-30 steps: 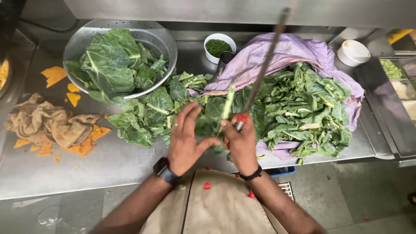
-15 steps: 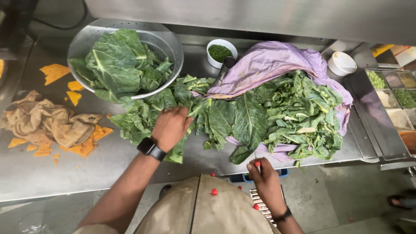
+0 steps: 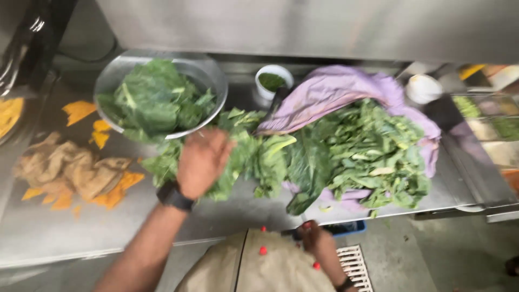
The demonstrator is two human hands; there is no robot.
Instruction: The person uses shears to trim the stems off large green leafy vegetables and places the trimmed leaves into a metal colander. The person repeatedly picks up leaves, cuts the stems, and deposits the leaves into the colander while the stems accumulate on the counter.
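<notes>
Left hand [image 3: 203, 162] lies on a bunch of green leaves [image 3: 238, 162] on the steel tabletop [image 3: 54, 238], fingers curled onto them, gripping or just pressing unclear because of blur. The leaves sit under and right of that hand, just near of the metal bowl [image 3: 213, 73] of greens. Their long axis runs roughly left-right, tips toward the big leaf pile [image 3: 367, 151] on the purple cloth [image 3: 335, 89]. Right hand [image 3: 316, 243] hangs low by the apron, below the tabletop edge, well apart from the leaves; open or closed, cannot tell.
</notes>
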